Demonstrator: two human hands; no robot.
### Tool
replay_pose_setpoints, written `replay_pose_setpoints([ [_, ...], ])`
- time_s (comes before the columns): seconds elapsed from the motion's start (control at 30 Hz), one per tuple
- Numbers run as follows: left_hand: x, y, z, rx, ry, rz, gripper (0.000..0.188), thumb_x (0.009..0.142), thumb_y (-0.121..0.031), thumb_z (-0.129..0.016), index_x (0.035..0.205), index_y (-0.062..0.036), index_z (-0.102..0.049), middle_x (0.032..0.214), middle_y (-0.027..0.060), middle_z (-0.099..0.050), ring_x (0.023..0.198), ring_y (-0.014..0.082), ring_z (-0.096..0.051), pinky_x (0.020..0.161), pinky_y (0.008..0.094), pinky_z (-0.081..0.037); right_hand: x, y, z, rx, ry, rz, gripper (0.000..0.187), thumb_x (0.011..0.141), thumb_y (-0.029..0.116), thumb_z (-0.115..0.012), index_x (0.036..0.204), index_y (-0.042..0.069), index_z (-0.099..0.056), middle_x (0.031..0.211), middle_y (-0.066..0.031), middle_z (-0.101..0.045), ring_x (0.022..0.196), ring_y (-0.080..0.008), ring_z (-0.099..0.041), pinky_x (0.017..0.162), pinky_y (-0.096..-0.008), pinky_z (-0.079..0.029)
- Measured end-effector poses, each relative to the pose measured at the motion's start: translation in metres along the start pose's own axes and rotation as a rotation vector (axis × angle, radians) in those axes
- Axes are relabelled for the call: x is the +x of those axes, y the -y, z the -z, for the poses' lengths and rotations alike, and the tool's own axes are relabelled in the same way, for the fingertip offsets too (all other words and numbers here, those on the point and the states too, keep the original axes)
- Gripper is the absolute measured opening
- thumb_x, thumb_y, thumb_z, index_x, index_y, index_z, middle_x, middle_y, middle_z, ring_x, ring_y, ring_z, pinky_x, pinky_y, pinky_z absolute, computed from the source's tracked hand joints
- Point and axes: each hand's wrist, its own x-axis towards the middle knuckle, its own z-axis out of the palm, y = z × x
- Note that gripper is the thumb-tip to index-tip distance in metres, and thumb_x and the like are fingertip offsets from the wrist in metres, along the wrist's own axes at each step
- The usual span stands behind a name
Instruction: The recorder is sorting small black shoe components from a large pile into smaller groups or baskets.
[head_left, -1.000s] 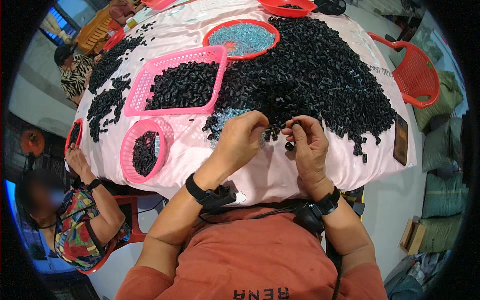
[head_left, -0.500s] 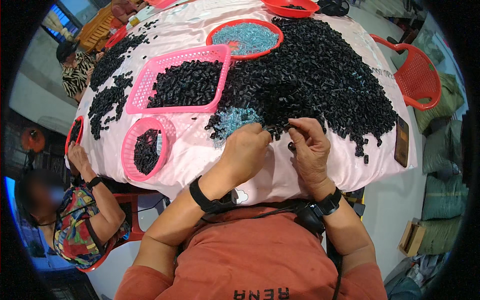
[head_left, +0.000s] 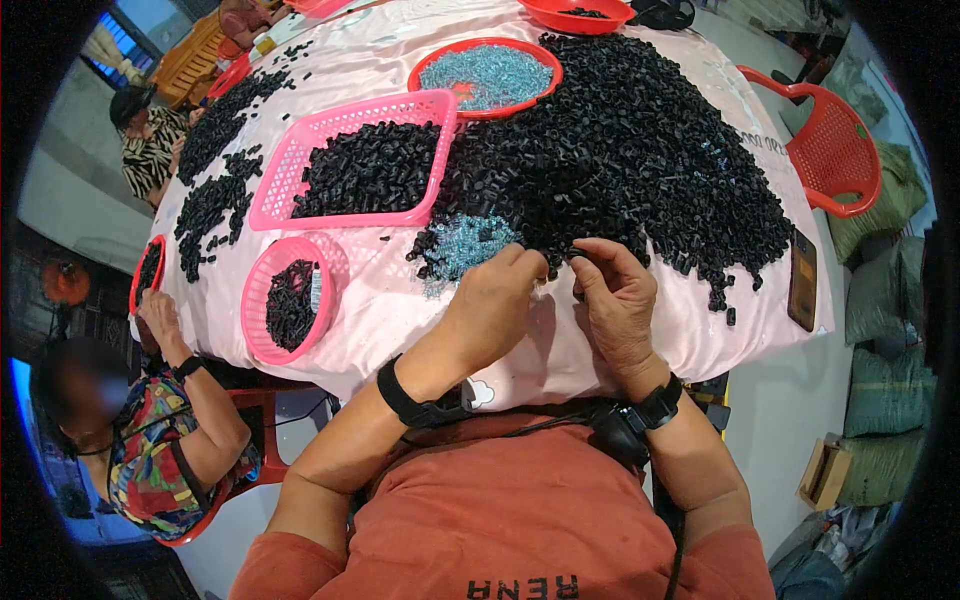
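Both my hands are at the near edge of a large pile of small black plastic pieces [head_left: 620,140] on the table. My right hand [head_left: 622,310] pinches a small black plastic piece [head_left: 577,256] between thumb and fingertips. To its left, my left hand [head_left: 492,300] has its fingers pressed together, palm turned down; whatever they hold is too small or hidden to name. Beside the left knuckles lies a small heap of clear bluish plastic pieces [head_left: 468,245]. A gap separates the two hands.
Left of the pile stand a pink rectangular basket [head_left: 268,190] of black pieces and a round pink basket [head_left: 250,325] with slender black parts. Beyond are a red tray [head_left: 412,78] of clear pieces and another red tray [head_left: 560,20]. A phone [head_left: 803,280] lies right. Co-workers sit left.
My left hand has shifted slightly, its fingertips turning up and right. My right fingers have drawn closer together around the black piece, and the dark bit below them is now less visible.
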Motion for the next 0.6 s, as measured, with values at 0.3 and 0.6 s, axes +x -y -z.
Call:
replay_pose_setpoints([
  [0.3, 0.005, 0.008, 0.007, 0.006, 0.048, 0.063, 0.012, 0.081, 0.002, -0.06, 0.092, -0.0012, -0.063, 0.086, 0.0161, -0.06, 0.078, 0.0368, -0.062, 0.066, 0.041, -0.05, 0.0, -0.001, 0.0, 0.075, -0.037, -0.036, 0.016, 0.091, 0.007, -0.066, 0.108, 0.005, -0.066, 0.082, 0.0043, -0.063, 0.066, -0.0016, -0.051, 0.056, -0.0172, -0.042],
  [0.6, 0.0, 0.002, 0.0, 0.112, 0.103, 0.004, 0.011, 0.08, -0.004, -0.065, 0.091, -0.0035, -0.063, 0.084, 0.0152, -0.06, 0.078, 0.037, -0.062, 0.067, 0.0442, -0.05, 0.001, -0.002, 0.002, 0.057, -0.038, -0.001, 0.015, 0.091, 0.007, -0.066, 0.107, 0.005, -0.066, 0.083, 0.0047, -0.063, 0.066, -0.0016, -0.05, 0.057, -0.017, -0.042],
])
